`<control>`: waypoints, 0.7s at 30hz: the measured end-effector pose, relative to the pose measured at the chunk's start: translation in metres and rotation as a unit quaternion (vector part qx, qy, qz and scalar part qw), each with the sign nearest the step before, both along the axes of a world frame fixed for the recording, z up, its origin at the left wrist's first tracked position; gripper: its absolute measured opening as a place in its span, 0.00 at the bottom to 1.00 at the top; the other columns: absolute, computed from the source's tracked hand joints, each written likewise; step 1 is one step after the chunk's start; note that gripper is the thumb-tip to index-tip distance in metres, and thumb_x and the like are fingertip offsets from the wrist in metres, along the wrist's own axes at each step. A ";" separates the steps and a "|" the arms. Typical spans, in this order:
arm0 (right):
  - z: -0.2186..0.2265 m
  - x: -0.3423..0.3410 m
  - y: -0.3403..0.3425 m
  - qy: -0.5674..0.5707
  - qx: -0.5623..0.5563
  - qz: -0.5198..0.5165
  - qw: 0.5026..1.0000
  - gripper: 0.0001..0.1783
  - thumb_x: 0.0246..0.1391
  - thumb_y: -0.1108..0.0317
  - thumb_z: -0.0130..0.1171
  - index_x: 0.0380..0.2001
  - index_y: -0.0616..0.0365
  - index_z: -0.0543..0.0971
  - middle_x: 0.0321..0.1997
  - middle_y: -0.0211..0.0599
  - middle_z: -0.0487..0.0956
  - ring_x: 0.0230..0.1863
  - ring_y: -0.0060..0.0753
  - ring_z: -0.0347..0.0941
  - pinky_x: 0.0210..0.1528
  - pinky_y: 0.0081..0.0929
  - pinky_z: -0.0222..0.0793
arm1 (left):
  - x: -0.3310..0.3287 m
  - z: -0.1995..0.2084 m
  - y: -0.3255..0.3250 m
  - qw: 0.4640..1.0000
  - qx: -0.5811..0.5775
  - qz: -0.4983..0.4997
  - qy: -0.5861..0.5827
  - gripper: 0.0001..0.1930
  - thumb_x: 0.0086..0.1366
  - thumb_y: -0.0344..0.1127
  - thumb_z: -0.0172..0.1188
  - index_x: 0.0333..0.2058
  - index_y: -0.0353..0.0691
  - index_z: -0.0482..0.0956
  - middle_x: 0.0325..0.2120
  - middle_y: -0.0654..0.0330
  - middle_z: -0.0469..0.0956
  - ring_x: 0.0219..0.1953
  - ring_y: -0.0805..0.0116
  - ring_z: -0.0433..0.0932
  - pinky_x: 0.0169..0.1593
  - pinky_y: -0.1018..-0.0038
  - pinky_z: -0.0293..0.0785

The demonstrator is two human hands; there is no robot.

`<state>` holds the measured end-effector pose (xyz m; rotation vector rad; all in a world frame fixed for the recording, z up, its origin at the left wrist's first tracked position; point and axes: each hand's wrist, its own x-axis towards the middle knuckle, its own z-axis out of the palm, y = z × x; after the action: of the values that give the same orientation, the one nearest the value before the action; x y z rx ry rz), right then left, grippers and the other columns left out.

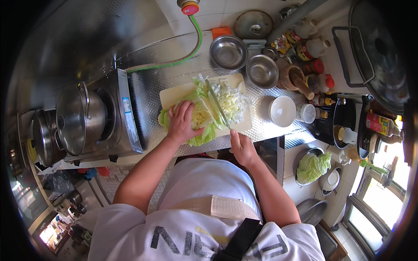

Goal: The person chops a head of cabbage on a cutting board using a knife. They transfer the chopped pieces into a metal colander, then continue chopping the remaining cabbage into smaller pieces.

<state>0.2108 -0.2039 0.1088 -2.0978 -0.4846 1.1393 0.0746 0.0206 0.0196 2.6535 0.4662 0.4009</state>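
Note:
A pale green and yellow napa cabbage (198,114) lies on a cream cutting board (171,94), its cut face toward the right. Pressing down on its left part is my left hand (180,119), fingers curled over the leaves and thumb against the side. My right hand (243,148) grips the handle of a kitchen knife (219,103); the handle is mostly hidden in my fist. The long blade points up and to the left, along the cabbage's cut side. Shredded cabbage (230,101) is heaped on the board, to the right of the blade.
Two steel bowls (229,52) stand behind the board. A white bowl (281,111), a wooden mortar (291,77) and bottles are at right. On the left sits a gas stove with a steel pot (78,122). Cabbage leaves (313,167) fill a bowl at lower right.

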 end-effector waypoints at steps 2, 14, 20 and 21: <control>0.013 -0.008 0.000 -0.005 0.001 0.010 1.000 0.32 0.75 0.48 0.43 0.31 0.68 0.78 0.28 0.63 0.77 0.37 0.72 0.74 0.43 0.51 0.71 | -0.002 -0.002 0.001 1.000 0.001 -0.002 -0.007 0.50 0.38 0.53 0.79 0.60 0.39 0.68 0.60 0.55 0.66 0.65 0.55 0.65 0.66 0.47 0.53; -0.003 -0.034 0.010 -0.041 -0.014 0.037 0.998 0.30 0.74 0.49 0.46 0.27 0.66 0.78 0.29 0.66 0.78 0.38 0.75 0.75 0.41 0.58 0.70 | 0.001 -0.003 0.001 1.000 -0.001 -0.002 -0.009 0.49 0.41 0.55 0.78 0.61 0.39 0.68 0.60 0.53 0.67 0.64 0.52 0.66 0.67 0.48 0.51; -0.008 -0.030 0.006 -0.016 -0.015 0.055 0.998 0.31 0.74 0.49 0.44 0.29 0.66 0.78 0.30 0.66 0.79 0.41 0.75 0.76 0.44 0.57 0.71 | -0.001 -0.004 0.002 1.000 0.009 -0.008 0.000 0.49 0.41 0.55 0.78 0.60 0.39 0.68 0.60 0.53 0.67 0.65 0.53 0.66 0.67 0.48 0.52; -0.013 -0.028 0.005 0.004 -0.006 0.061 0.998 0.31 0.75 0.49 0.43 0.30 0.67 0.79 0.31 0.67 0.79 0.42 0.75 0.76 0.45 0.57 0.71 | -0.001 -0.004 0.002 1.000 0.011 -0.008 0.003 0.49 0.40 0.55 0.78 0.60 0.38 0.68 0.60 0.53 0.67 0.65 0.53 0.66 0.67 0.48 0.52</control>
<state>0.1832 -0.1985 0.0960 -2.0963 -0.6097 1.2222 0.0738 0.0222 0.0158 2.6780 0.4442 0.3957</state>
